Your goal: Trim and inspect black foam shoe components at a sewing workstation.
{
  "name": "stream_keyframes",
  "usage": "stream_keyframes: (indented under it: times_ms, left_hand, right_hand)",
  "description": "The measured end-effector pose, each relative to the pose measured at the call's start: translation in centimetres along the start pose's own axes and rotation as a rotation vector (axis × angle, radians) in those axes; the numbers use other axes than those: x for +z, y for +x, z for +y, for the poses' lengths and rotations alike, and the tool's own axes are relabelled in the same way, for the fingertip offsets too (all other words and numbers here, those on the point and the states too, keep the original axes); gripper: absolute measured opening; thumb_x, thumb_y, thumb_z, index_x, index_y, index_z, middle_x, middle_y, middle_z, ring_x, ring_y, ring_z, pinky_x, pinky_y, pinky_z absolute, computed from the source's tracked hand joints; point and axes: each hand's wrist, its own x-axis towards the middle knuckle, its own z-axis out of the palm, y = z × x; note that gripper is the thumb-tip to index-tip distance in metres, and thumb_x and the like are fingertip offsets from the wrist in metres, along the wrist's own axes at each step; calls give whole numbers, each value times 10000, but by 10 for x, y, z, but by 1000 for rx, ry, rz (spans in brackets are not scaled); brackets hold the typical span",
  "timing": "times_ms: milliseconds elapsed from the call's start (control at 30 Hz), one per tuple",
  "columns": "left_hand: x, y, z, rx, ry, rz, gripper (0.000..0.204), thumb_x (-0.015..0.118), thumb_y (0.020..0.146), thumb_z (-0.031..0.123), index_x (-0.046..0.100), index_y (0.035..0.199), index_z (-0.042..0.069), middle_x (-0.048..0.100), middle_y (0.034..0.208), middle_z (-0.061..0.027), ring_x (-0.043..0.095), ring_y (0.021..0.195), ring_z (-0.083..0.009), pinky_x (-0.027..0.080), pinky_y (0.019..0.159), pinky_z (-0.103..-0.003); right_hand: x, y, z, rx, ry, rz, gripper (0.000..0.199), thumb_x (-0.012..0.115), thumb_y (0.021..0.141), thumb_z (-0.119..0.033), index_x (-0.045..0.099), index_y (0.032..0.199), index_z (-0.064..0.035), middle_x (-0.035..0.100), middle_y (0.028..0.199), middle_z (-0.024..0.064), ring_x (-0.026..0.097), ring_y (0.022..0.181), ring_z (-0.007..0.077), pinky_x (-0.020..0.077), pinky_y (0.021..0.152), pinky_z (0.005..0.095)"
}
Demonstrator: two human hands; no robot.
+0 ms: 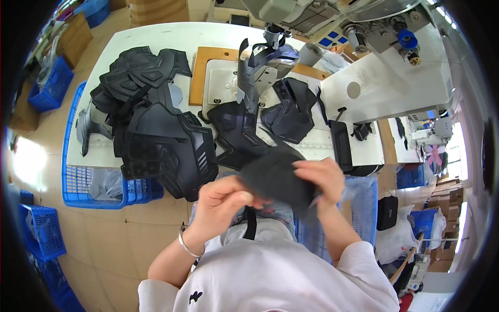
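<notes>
Above my lap, between both hands, is a black panel piece [275,174], blurred by motion. My left hand [221,203] pinches its left edge, thumb against fingers. At the panel's upper right, my right hand [322,179] grips it, fingers curled over the surface. A black strap [250,223] hangs below the left fingers; whether it joins the panel I cannot tell. Just beyond my hands, a black molded panel [234,127] with small red marks lies at the sewing machine's front. Another dark panel [291,112] is right of it.
Several black molded panels [169,140] are heaped on the left of the white table [130,39]. A sewing machine [390,86] stands at the far right, its head above the table. A blue basket [93,195] is under the left edge; a blue bin [358,208] stands at right.
</notes>
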Motion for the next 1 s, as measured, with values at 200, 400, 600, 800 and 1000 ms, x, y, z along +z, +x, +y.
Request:
stream_keyframes:
  times_ms: [200,400,600,800,1000]
  left_hand:
    - [14,5,-39,128,1056,87,133,691,821,31,606,913,-14,599,1009,-132,562,1070,-346,478,867,-389]
    - [12,-7,-52,207,1249,122,133,702,810,45,612,902,13,582,939,-117,562,902,-309,476,772,-393]
    - [6,1,-74,-137,928,164,171,683,894,141,647,956,-15,644,903,-126,631,782,-228,513,693,-319]
    - [1,17,-74,-343,673,239,281,624,962,227,653,1049,-39,684,989,-164,694,807,-227,554,705,-323]
    - [4,29,-33,-619,212,188,359,510,1022,302,617,1123,-26,688,914,-107,673,821,-193,556,758,-327]
  right_hand:
    - [-2,18,26,946,577,-70,279,736,847,-158,651,1053,9,638,829,2,556,700,75,459,620,246]
    - [41,22,73,1186,916,-323,370,748,863,-233,629,1112,15,664,946,33,607,805,97,504,727,259]
    - [87,41,85,944,731,-455,480,735,863,-349,597,1131,24,660,920,58,613,818,128,498,747,272]
    - [47,40,81,778,-113,-251,387,723,828,-369,693,981,-14,706,824,119,683,742,196,508,721,318]
    - [51,91,33,632,369,-131,389,745,817,-254,678,1084,20,715,850,144,682,715,189,504,660,303]
